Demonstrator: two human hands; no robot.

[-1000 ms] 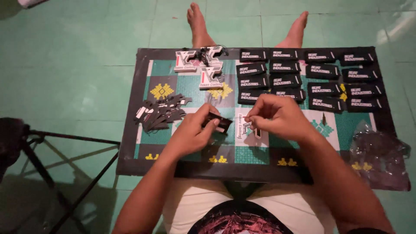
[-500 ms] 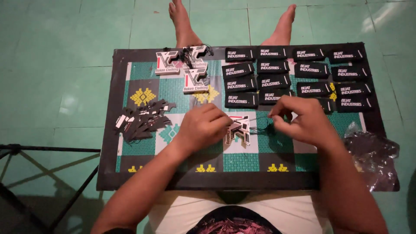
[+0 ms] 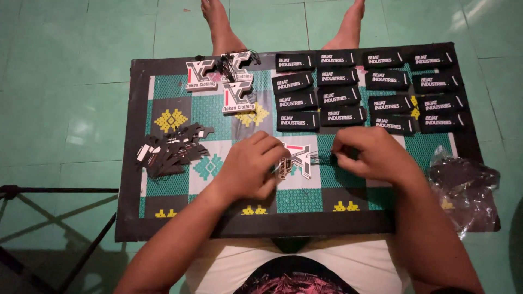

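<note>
Change: your hands have drifted apart since a second ago.
Left hand (image 3: 248, 166): grip pinches the white shaped tag (image 3: 294, 161) on the board (image 3: 128, 163).
Right hand (image 3: 370, 155): grip seemingly closed on the black string (image 3: 322, 159), now pulled taut.

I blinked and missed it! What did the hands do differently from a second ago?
The left hand and right hand drew apart. The letter-shaped tag, earlier hidden between them, now shows at the left fingers, with black string stretched to the right hand. The black labels and tag pile stayed put.
</note>
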